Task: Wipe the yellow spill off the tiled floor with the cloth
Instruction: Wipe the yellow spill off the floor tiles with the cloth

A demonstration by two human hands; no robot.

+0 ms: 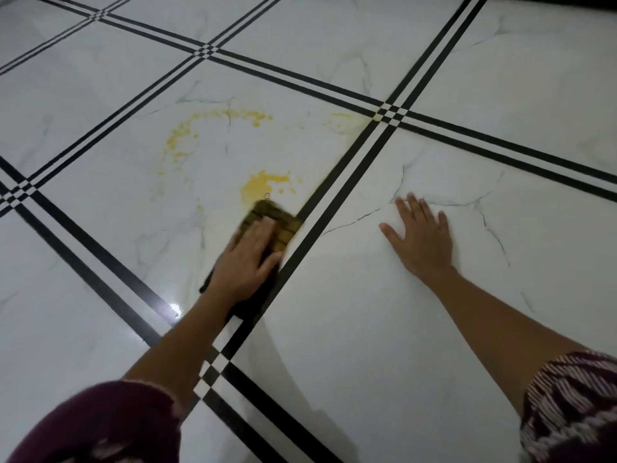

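Observation:
A yellow spill lies on the white marble-look tiled floor (117,202): a thick blob (262,185) in the middle, an arc of yellow smears (187,135) to its upper left, and a faint patch (344,116) near the black tile lines. A dark checked cloth (277,223), stained yellow, lies flat just below the blob. My left hand (247,262) presses down on the cloth and covers its near part. My right hand (420,233) rests flat on the neighbouring tile, fingers spread, holding nothing.
Double black lines (337,202) cross the floor and bound each tile; one runs right beside the cloth. A bright light glare (173,309) shows on the floor left of my left forearm. A dark edge (567,0) runs along the top right.

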